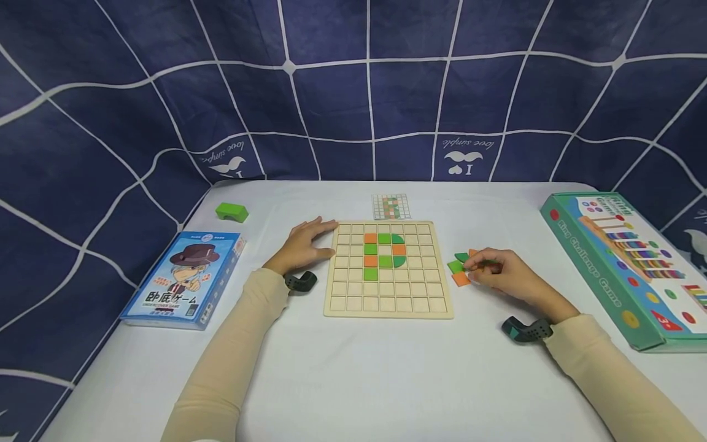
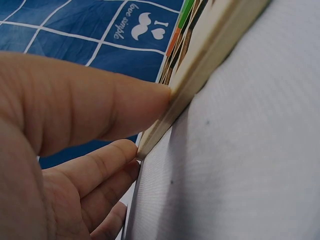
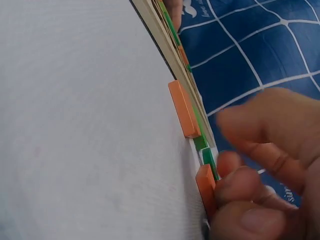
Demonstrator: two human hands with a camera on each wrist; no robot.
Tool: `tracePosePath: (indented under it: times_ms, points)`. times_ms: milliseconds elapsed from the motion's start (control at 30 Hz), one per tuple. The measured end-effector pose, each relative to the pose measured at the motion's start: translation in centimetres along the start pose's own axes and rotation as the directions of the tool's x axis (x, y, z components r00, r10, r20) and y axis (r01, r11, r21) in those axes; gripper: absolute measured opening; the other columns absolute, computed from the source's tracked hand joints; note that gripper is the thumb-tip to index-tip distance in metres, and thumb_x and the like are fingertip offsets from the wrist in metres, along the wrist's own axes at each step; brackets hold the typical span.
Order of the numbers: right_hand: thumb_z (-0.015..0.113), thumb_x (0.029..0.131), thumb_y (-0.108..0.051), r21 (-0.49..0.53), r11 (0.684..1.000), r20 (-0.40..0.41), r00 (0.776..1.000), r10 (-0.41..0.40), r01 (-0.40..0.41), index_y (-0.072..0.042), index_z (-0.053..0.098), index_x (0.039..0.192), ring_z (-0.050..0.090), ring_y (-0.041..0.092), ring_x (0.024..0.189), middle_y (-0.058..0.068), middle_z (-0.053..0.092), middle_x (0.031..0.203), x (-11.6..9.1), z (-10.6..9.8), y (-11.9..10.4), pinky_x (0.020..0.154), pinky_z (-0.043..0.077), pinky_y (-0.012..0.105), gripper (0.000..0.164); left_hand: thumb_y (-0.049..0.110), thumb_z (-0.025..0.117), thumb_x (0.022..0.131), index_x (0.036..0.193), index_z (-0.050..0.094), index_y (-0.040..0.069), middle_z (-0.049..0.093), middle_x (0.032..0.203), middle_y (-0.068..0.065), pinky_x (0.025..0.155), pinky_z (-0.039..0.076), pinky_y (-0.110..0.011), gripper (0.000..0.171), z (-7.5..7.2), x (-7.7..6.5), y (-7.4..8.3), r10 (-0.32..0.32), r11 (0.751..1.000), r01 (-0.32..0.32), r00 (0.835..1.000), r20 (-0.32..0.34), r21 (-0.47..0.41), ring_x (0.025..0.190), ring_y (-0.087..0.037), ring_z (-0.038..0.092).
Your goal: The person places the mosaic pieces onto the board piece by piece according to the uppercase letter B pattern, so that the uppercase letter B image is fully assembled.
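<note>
A wooden grid board (image 1: 388,312) lies flat on the white table. Orange squares, green squares and dark green rounded tiles (image 1: 399,261) sit in some of its cells. At the board's left edge rests my left hand (image 1: 302,244), its fingers fairly straight; the thumb (image 2: 135,107) touches the board's side in the left wrist view. My right hand (image 1: 505,273) hovers at a small group of loose tiles (image 1: 461,279) right of the board. Its fingers bend beside an orange tile (image 3: 205,187), with the thumb apart from them and no tile seen between. The palm side is partly hidden.
A small printed pattern card (image 1: 378,209) lies just behind the board. On the left are a blue game box (image 1: 182,276) and a green block (image 1: 232,212). To the right lies a large green game box (image 1: 607,288). A dark blue cloth (image 1: 331,104) hangs behind.
</note>
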State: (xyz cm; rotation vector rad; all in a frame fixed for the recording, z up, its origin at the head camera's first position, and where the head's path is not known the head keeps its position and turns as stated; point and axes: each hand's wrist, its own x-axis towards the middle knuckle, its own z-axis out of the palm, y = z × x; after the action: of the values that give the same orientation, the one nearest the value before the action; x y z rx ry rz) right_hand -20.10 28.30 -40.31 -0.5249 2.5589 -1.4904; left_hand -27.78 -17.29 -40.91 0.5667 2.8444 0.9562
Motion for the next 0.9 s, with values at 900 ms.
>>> tracePosePath:
  times_ms: [900]
  points:
    - [0.086, 0.087, 0.0, -0.19, 0.982, 0.051, 0.999, 0.008, 0.002, 0.005, 0.076, 0.117, 0.05, 0.008, 0.054, 0.005, 0.055, 0.086, 0.13, 0.07, -0.37, 0.049, 0.045, 0.022, 0.032, 0.022, 0.075, 0.094, 0.162, 0.05, 0.007, 0.045, 0.169, -0.012, 0.136, 0.005, -0.049, 0.073, 0.0, -0.05, 0.22, -0.008, 1.0, 0.008, 1.0, 0.005, 0.005, 0.165, -0.032, 0.022]
